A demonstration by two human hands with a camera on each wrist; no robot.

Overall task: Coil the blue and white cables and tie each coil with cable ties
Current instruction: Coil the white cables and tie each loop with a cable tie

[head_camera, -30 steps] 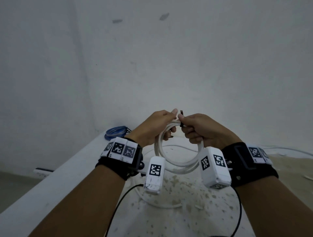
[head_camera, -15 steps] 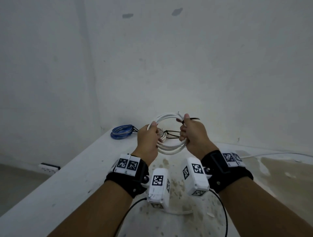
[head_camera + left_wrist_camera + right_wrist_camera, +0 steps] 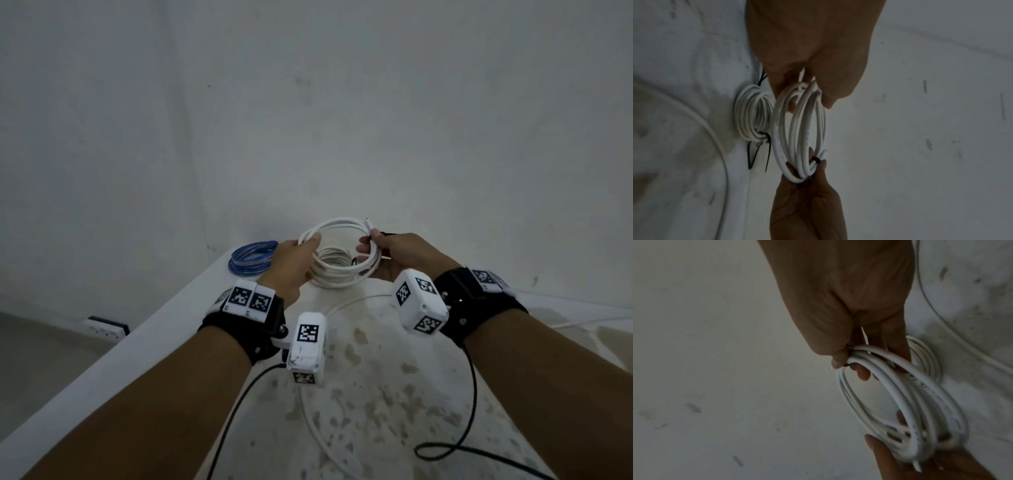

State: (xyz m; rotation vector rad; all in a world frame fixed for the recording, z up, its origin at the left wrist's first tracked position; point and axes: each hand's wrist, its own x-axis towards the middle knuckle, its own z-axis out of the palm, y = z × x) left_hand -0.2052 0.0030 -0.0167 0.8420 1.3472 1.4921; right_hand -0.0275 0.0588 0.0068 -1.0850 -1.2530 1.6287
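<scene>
Both hands hold a white cable coil (image 3: 342, 223) up on edge above the far corner of the table (image 3: 102, 370). My left hand (image 3: 308, 246) grips its left side, fingers curled round the strands (image 3: 799, 129). My right hand (image 3: 373, 244) pinches its right side, where a black cable tie (image 3: 816, 160) wraps the strands (image 3: 910, 394). Just behind it, a second white coil (image 3: 334, 254) lies on the table, bound with black ties (image 3: 764, 136). A blue coil (image 3: 251, 262) lies left of my left hand.
A loose white cable (image 3: 308, 421) curves across the stained tabletop near me. Black camera leads (image 3: 469, 411) hang from both wrists. Walls close the corner behind the coils. A power strip (image 3: 106, 329) lies on the floor to the left.
Both hands have carried the white coil away from my body toward the far corner, close to the second white coil. They have spread apart to the coil's opposite sides.
</scene>
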